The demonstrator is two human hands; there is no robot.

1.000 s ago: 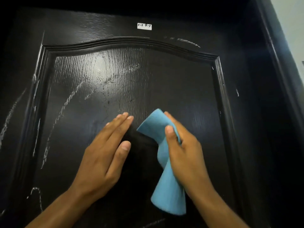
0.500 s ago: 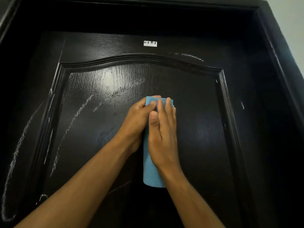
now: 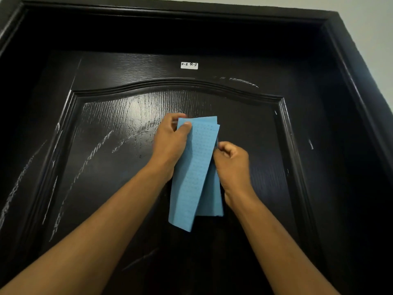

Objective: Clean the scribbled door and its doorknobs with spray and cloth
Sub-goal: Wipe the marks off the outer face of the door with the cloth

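A black wood-grain door [image 3: 244, 133] with an arched raised panel fills the view. White chalk-like scribbles [image 3: 93, 154] streak its left side, with shorter marks near the top right [image 3: 242, 81]. A folded blue cloth [image 3: 194, 173] hangs in front of the panel's middle. My left hand [image 3: 170, 143] pinches the cloth's top left corner between thumb and fingers. My right hand [image 3: 231, 165] grips the cloth's right edge with curled fingers. No doorknob and no spray bottle are in view.
A small white label [image 3: 189, 65] with handwriting is stuck above the arch. The black door frame [image 3: 353, 67] runs along the top and right, with a pale wall [image 3: 372, 22] beyond it.
Both hands have risen up the door with the cloth. My right hand, flat on the cloth half a second ago, has shifted to its right edge; the cloth is spread wider. The camera has tilted upward.
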